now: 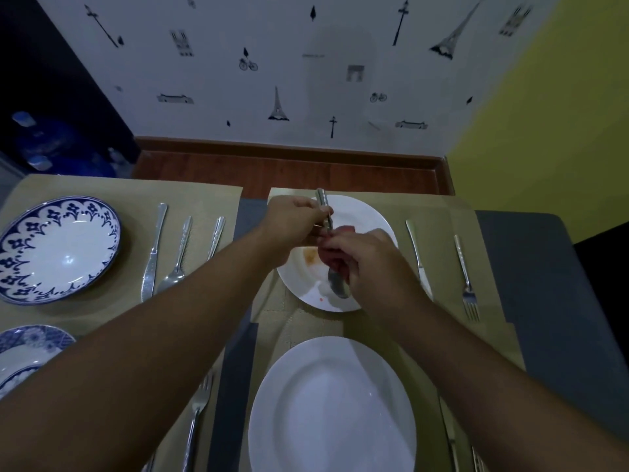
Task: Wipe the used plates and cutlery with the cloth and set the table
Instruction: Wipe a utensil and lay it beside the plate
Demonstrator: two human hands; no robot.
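the spoon is held in the air just above the far white plate, handle pointing away from the person and bowl toward them. the left hand has its grip clenched on the upper handle, fingertips pinching the metal. the right hand has its grip wrapped round the reddish cloth, which is bunched about the spoon's neck so that only the bowl shows below the fingers. the spoon looks light, stiff and smooth, so it is likely to slip if held only by the polished bowl; the patterned handle end is the better place to hold it while the cloth slides along it. the cloth is soft and folds easily, so it should mould round the bowl, but it is small and could slip out of a loose hold. the plate beneath has an orange smear and a few red specks, so it seems not yet wiped; it is hard, glazed and breakable, and is best steadied by its rim. a knife and fork lie on the placemat to its right, on the grey surface.
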